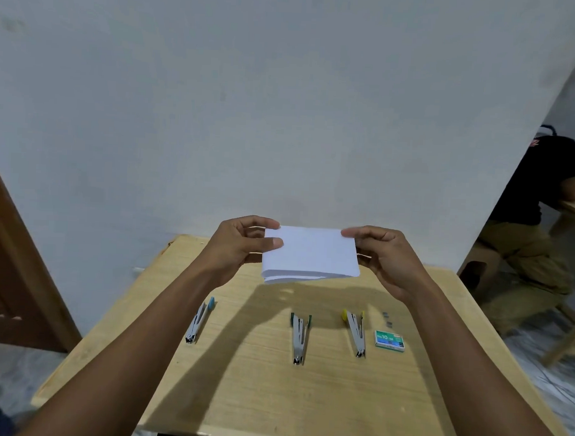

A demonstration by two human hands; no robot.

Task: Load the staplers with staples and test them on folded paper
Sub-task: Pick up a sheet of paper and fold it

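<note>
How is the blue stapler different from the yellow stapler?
The blue stapler has a blue end; the yellow stapler has a yellow end. The blue stapler lies alone at the table's left; the yellow stapler lies at the right, beside the green staple box. The blue stapler's coloured end tilts right, the yellow stapler's left. Both are silver metal.

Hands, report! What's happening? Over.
Left hand and right hand hold folded paper above table. Blue stapler, green stapler, yellow stapler, staple box lie below. Nothing blocking.

Open surface (271, 401) is left in front. Farther back, passage is narrowed by the blue stapler (198, 322), green stapler (299, 338), yellow stapler (356, 333) and staple box (389, 340), spaced apart.
</note>
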